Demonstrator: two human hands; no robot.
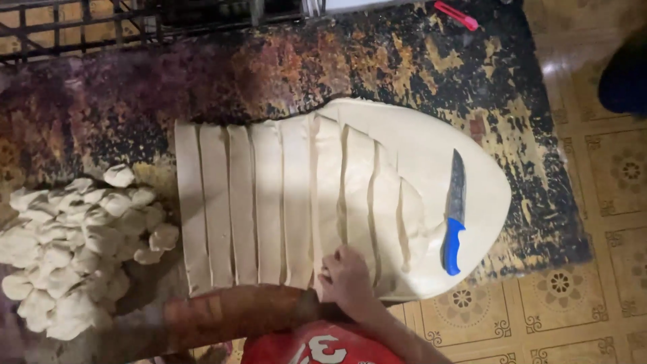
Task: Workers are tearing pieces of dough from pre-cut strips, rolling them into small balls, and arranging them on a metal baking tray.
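A large pale dough sheet (418, 155) lies flat on a dark, worn table (202, 87). Most of it is cut into long parallel strips (269, 202). My right hand (347, 275) sits at the near edge of the sheet, fingers curled on the end of a middle strip. My left forearm (236, 313) runs blurred along the near edge towards that hand, and its hand is hidden where the two meet. On the uncut right part of the dough rests a knife (455, 212) with a blue handle, away from both hands.
A heap of torn dough lumps (74, 249) fills the table's left end. A black metal rack (81, 27) stands at the back left and a red tool (457, 15) lies at the far edge. Patterned floor tiles (606, 202) lie to the right, with a dark shape at the top right.
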